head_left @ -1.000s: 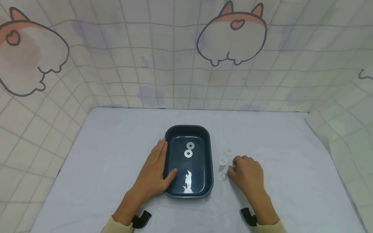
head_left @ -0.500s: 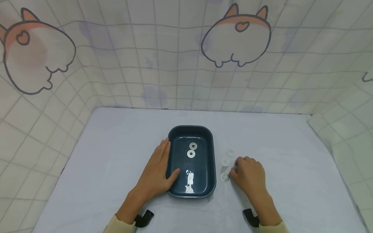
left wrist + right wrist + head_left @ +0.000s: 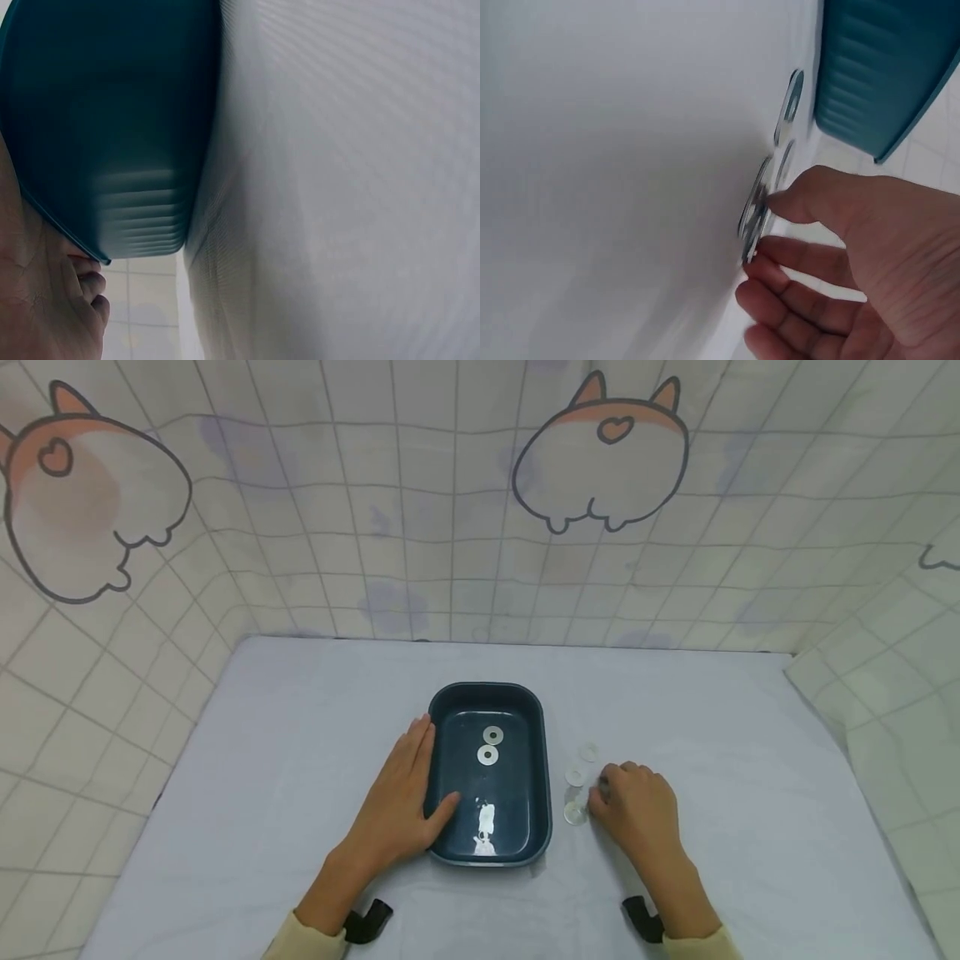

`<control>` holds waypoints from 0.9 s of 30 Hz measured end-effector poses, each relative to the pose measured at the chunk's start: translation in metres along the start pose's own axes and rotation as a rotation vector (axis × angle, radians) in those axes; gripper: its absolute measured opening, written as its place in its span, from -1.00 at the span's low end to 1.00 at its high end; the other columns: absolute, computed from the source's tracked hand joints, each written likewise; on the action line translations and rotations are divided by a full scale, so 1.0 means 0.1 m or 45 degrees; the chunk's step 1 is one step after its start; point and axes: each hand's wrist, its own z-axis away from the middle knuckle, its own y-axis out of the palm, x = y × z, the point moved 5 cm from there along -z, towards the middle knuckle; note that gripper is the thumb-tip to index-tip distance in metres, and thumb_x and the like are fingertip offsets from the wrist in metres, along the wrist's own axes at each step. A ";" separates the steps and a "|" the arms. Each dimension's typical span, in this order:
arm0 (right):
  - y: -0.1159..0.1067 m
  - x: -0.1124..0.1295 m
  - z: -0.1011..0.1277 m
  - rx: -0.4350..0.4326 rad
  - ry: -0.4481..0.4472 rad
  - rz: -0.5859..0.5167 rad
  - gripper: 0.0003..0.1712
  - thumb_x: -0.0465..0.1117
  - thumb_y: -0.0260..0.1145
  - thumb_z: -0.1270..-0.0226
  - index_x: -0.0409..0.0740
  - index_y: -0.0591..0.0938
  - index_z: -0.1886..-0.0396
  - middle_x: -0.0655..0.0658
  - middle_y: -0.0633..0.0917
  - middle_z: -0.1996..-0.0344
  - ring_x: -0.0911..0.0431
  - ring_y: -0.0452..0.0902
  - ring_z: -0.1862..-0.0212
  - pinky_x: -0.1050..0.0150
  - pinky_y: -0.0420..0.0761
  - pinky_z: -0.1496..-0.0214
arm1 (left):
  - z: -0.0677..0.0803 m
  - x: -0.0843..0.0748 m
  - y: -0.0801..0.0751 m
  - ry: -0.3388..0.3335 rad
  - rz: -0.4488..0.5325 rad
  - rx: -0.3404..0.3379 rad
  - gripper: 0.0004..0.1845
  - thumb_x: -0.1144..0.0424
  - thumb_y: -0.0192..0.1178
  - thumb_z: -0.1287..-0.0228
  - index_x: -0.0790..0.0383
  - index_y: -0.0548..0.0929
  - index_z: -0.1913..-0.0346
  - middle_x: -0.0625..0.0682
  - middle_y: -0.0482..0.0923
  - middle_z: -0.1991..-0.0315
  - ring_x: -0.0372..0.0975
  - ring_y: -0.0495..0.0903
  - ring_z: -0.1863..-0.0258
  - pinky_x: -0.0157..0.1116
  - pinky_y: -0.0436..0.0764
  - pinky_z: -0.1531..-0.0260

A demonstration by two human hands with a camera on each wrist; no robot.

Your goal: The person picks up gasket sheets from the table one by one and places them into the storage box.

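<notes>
The washer (image 3: pixel 754 214) pinched at its rim by the curled right hand (image 3: pixel 637 814) looks thin, stiff and slippery, best taken edgewise off the desk (image 3: pixel 712 735), while the flat, relaxed left hand (image 3: pixel 397 806) steadies the tray (image 3: pixel 545 793).

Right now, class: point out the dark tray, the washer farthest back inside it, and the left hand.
dark tray (image 3: pixel 486 690): head view, on its far rim.
farthest washer in the tray (image 3: pixel 492 736): head view, on its metal ring.
left hand (image 3: pixel 397 806): head view, middle of its back.
</notes>
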 end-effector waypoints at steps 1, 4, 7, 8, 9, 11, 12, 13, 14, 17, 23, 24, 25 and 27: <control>0.00 -0.01 0.00 0.012 -0.005 -0.004 -0.82 -0.28 0.55 -0.15 -0.33 0.80 0.31 -0.29 0.80 0.42 -0.11 0.68 0.42 0.04 0.68 0.40 | 0.00 0.00 0.00 -0.003 0.005 0.006 0.05 -0.20 0.14 -0.46 0.27 -0.10 -0.73 0.09 -0.23 -0.79 -0.05 -0.11 -0.78 -0.01 0.07 -0.74; -0.01 -0.03 0.01 0.068 -0.008 -0.026 -0.78 -0.25 0.56 -0.19 -0.33 0.81 0.25 -0.30 0.81 0.34 -0.14 0.72 0.34 0.01 0.74 0.34 | 0.00 -0.01 0.01 -0.005 0.012 0.013 0.05 -0.20 0.14 -0.45 0.28 -0.10 -0.73 0.09 -0.22 -0.79 -0.04 -0.11 -0.78 -0.01 0.07 -0.74; -0.01 -0.06 0.02 0.122 0.007 -0.069 -0.77 -0.26 0.55 -0.19 -0.32 0.82 0.21 -0.28 0.82 0.30 -0.09 0.71 0.33 0.05 0.76 0.32 | 0.01 0.00 0.02 -0.005 0.004 0.016 0.06 -0.21 0.14 -0.45 0.28 -0.10 -0.73 0.10 -0.22 -0.79 -0.04 -0.12 -0.78 -0.01 0.07 -0.75; -0.01 -0.07 0.02 0.141 0.015 -0.082 -0.77 -0.26 0.55 -0.18 -0.31 0.82 0.20 -0.28 0.82 0.30 -0.07 0.70 0.34 0.07 0.75 0.33 | 0.02 0.01 0.02 -0.004 -0.002 0.016 0.06 -0.21 0.14 -0.45 0.28 -0.10 -0.73 0.10 -0.22 -0.79 -0.04 -0.12 -0.78 -0.01 0.07 -0.75; -0.01 -0.07 0.02 0.155 0.020 -0.093 -0.78 -0.27 0.55 -0.18 -0.30 0.82 0.20 -0.26 0.82 0.30 -0.04 0.69 0.36 0.09 0.74 0.35 | 0.02 0.01 0.02 -0.007 -0.004 0.014 0.06 -0.21 0.14 -0.45 0.28 -0.10 -0.73 0.10 -0.22 -0.79 -0.04 -0.12 -0.78 -0.01 0.07 -0.74; -0.01 -0.09 0.00 0.175 0.016 -0.099 -0.80 -0.27 0.56 -0.18 -0.29 0.82 0.23 -0.23 0.81 0.34 0.02 0.65 0.40 0.14 0.71 0.38 | 0.03 0.02 0.01 -0.005 -0.006 0.004 0.06 -0.20 0.16 -0.44 0.29 -0.09 -0.73 0.10 -0.20 -0.78 -0.04 -0.10 -0.78 0.00 0.09 -0.74; -0.01 -0.09 -0.01 0.187 0.013 -0.097 -0.81 -0.26 0.56 -0.19 -0.28 0.82 0.24 -0.21 0.80 0.36 0.04 0.62 0.41 0.16 0.69 0.39 | 0.03 0.01 0.01 -0.006 -0.006 0.001 0.05 -0.19 0.16 -0.44 0.28 -0.08 -0.73 0.10 -0.19 -0.78 -0.04 -0.09 -0.78 0.00 0.09 -0.74; -0.02 -0.10 -0.02 0.200 0.006 -0.095 -0.82 -0.25 0.57 -0.19 -0.27 0.82 0.25 -0.19 0.80 0.38 0.06 0.60 0.42 0.17 0.67 0.40 | 0.03 0.01 0.00 -0.004 -0.008 -0.009 0.05 -0.19 0.17 -0.43 0.29 -0.07 -0.72 0.11 -0.17 -0.78 -0.04 -0.08 -0.78 0.00 0.10 -0.74; -0.03 -0.11 -0.03 0.214 -0.002 -0.090 -0.82 -0.24 0.57 -0.20 -0.26 0.81 0.26 -0.17 0.79 0.39 0.08 0.58 0.43 0.18 0.66 0.40 | 0.02 0.01 -0.01 -0.003 -0.009 -0.014 0.05 -0.18 0.18 -0.43 0.29 -0.07 -0.72 0.11 -0.17 -0.78 -0.04 -0.08 -0.77 0.01 0.11 -0.74; -0.05 -0.12 -0.07 0.249 -0.020 -0.078 -0.81 -0.21 0.58 -0.21 -0.25 0.80 0.29 -0.12 0.75 0.43 0.10 0.54 0.44 0.19 0.65 0.38 | 0.01 -0.01 -0.02 0.006 -0.012 -0.019 0.05 -0.18 0.17 -0.43 0.27 -0.08 -0.73 0.11 -0.17 -0.78 -0.05 -0.09 -0.78 0.00 0.10 -0.74; -0.04 -0.11 -0.09 0.230 -0.063 -0.035 -0.78 -0.20 0.58 -0.22 -0.27 0.77 0.28 -0.11 0.72 0.47 0.10 0.53 0.46 0.18 0.64 0.38 | -0.01 -0.02 -0.03 0.010 -0.018 -0.019 0.06 -0.19 0.16 -0.44 0.27 -0.08 -0.73 0.10 -0.19 -0.78 -0.04 -0.09 -0.78 0.01 0.09 -0.74; -0.04 -0.11 -0.09 0.226 -0.066 -0.027 -0.78 -0.20 0.58 -0.21 -0.27 0.76 0.28 -0.10 0.71 0.48 0.10 0.52 0.46 0.19 0.63 0.38 | -0.01 -0.02 -0.03 0.008 -0.021 -0.019 0.06 -0.19 0.17 -0.43 0.28 -0.07 -0.73 0.11 -0.19 -0.78 -0.04 -0.09 -0.78 0.01 0.10 -0.74; -0.03 -0.10 -0.09 0.222 -0.067 -0.022 -0.78 -0.21 0.57 -0.21 -0.28 0.76 0.28 -0.10 0.70 0.50 0.10 0.51 0.47 0.20 0.61 0.40 | -0.01 -0.02 -0.03 0.008 -0.026 -0.019 0.06 -0.19 0.17 -0.43 0.29 -0.07 -0.72 0.11 -0.18 -0.78 -0.03 -0.08 -0.77 0.01 0.10 -0.74; -0.02 -0.09 -0.10 0.226 -0.052 -0.011 -0.79 -0.22 0.55 -0.19 -0.28 0.75 0.31 -0.10 0.68 0.53 0.10 0.47 0.49 0.22 0.56 0.43 | 0.00 -0.02 -0.03 0.006 -0.030 -0.017 0.06 -0.19 0.17 -0.43 0.29 -0.07 -0.72 0.11 -0.18 -0.78 -0.03 -0.08 -0.77 0.02 0.11 -0.74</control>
